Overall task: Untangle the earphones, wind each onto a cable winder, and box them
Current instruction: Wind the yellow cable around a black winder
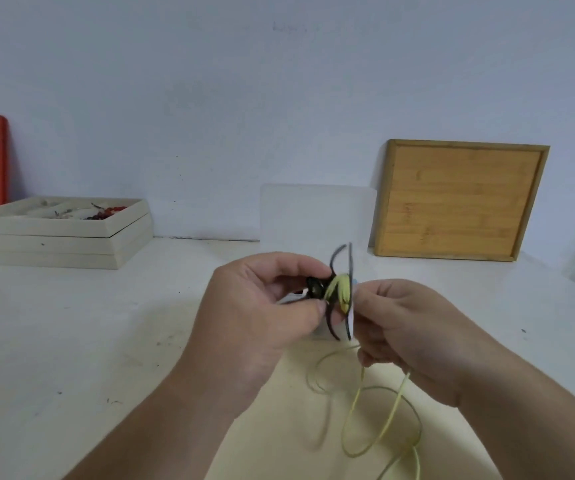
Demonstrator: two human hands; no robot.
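Left hand (262, 313): raised above the white table (106, 323), fingers (317, 308) pinching a black plastic cable winder (315, 287).
Right hand (407, 327): just beside the winder, fingers curled round the yellow-green earphone cable (340, 292). The cable is partly wound, with loose loops lying on the table.
Stacked beige trays (54, 237), far left: red beads (106, 213) and small oddments.
Translucent white box (313, 216), behind the hands: contents unclear.

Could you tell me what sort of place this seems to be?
Likely a simple indoor craft or sorting workbench: a scuffed white table against a white wall, stacked compartment trays holding small items, and a wooden tray leaning upright.
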